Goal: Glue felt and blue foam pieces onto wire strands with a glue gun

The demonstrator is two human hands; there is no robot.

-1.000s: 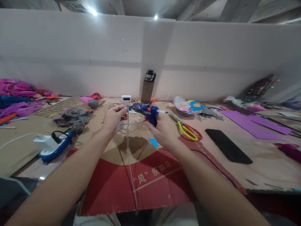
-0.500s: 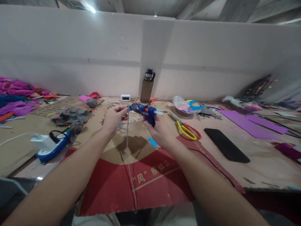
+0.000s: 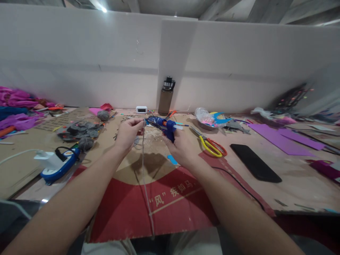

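My right hand [image 3: 178, 142] is wrapped round the handle of a blue hot glue gun [image 3: 162, 124], with a pale glue stick [image 3: 179, 126] poking out of its back. The gun's tip points left, close to the fingertips of my left hand [image 3: 129, 134]. Those fingers are pinched on a thin grey yarn [image 3: 143, 159], which hangs down and runs over the red cardboard [image 3: 127, 209] to its front edge. Something small and blue shows between the pinch and the gun's tip; I cannot make out what it is.
Yellow-and-red-handled scissors [image 3: 211, 145] and a black phone [image 3: 255, 162] lie to the right. A blue-and-white power strip [image 3: 61, 166] and grey yarn balls [image 3: 85, 143] are at the left. A bottle [image 3: 166, 97] stands against the white partition. A black cord [image 3: 239, 184] crosses beside my right forearm.
Both hands, the glue gun and the yarn keep almost the same place. The view has shifted very slightly.
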